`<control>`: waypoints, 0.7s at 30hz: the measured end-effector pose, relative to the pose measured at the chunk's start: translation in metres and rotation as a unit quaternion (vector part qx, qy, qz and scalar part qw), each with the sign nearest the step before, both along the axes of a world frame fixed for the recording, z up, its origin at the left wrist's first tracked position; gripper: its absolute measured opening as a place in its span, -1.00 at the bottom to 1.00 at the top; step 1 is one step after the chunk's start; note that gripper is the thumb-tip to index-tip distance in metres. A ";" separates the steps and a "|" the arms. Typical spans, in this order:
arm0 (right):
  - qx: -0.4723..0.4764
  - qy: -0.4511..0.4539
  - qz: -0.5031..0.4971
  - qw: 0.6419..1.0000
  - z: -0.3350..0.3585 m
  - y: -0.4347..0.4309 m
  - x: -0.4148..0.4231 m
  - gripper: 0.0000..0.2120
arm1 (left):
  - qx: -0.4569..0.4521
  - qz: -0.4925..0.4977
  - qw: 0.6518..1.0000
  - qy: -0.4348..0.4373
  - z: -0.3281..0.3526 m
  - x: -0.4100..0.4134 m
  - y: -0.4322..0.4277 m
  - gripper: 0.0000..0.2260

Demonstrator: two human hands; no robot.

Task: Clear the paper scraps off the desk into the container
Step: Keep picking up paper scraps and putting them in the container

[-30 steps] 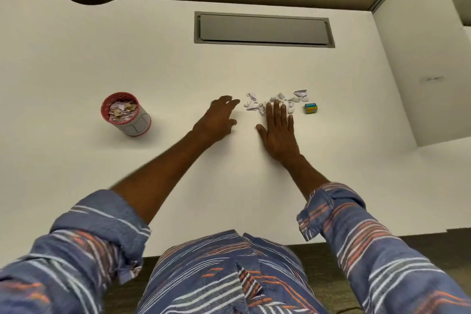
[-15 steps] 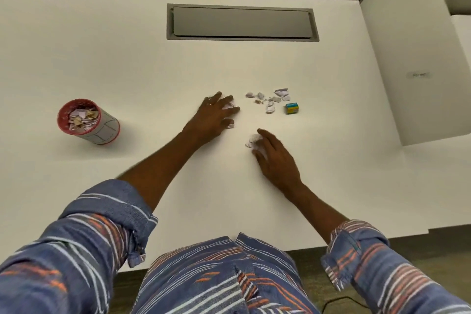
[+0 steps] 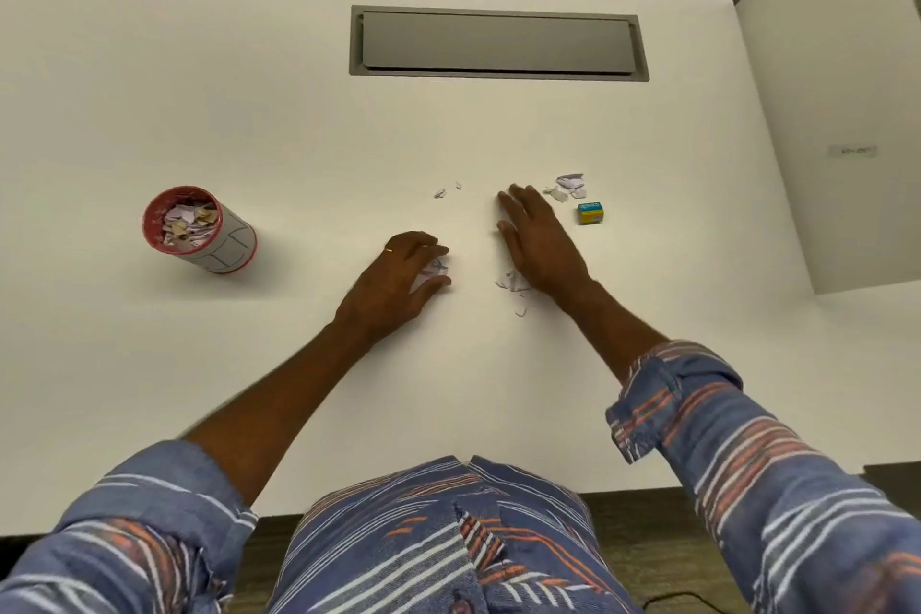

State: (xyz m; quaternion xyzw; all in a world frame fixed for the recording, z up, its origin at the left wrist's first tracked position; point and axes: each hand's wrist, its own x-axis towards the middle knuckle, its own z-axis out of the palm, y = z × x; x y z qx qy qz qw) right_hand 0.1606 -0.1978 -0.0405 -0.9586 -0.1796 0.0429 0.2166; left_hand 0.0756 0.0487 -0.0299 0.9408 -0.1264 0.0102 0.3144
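Cupping scraps (image 3: 432,270), your left hand (image 3: 398,282) curls half-closed right of the tub (image 3: 199,229); your right hand (image 3: 540,242), flat and empty, risks scattering loose bits (image 3: 513,287).

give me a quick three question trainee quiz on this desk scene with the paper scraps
1. True or false: the container already holds paper scraps.
2. Which hand has curled its grip around gathered scraps: A) left hand B) right hand?
3. What small boxed item lies just right of the right hand?

Key: 1 true. 2 A; the right hand lies flat with scraps beside its heel. 3 the small blue and yellow box, near the far scraps.
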 end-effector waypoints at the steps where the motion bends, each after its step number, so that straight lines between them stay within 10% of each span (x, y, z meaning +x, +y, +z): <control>1: 0.006 0.000 -0.002 1.000 0.001 0.000 -0.013 -0.55 | -0.005 -0.003 1.000 0.002 -0.001 0.001 0.001 -0.60; 21: -0.026 0.027 0.032 0.999 -0.002 0.013 -0.142 -0.51 | 0.078 -0.022 0.997 -0.019 -0.012 -0.027 -0.005 -0.71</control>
